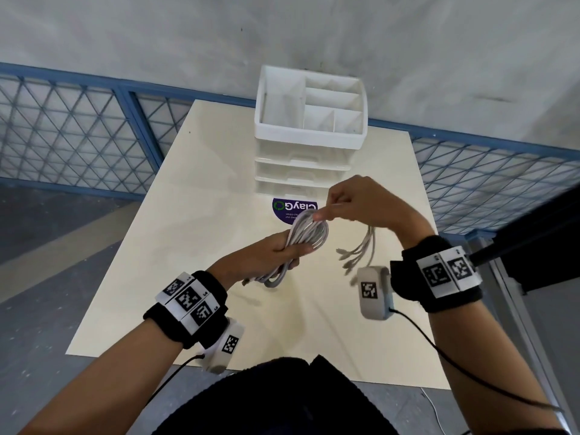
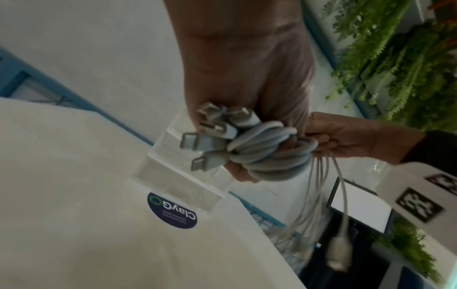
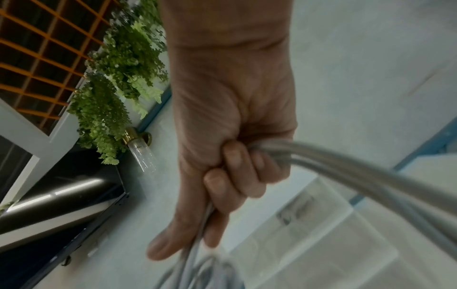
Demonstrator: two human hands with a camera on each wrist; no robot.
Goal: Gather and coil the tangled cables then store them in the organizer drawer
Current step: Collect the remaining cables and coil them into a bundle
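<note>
Cables, pale grey and looped into a coil, sit clenched in the left hand near the white plastic drawer organizer; right hand pinches loose tails, which could slip and unravel the coil.

The head camera looked down on the table; both wrist cameras sat close, sharing the cables.

I see a round purple sticker lying flat near the table's far edge, a blue mesh fence beyond it, and green ferns hanging on the wall.
</note>
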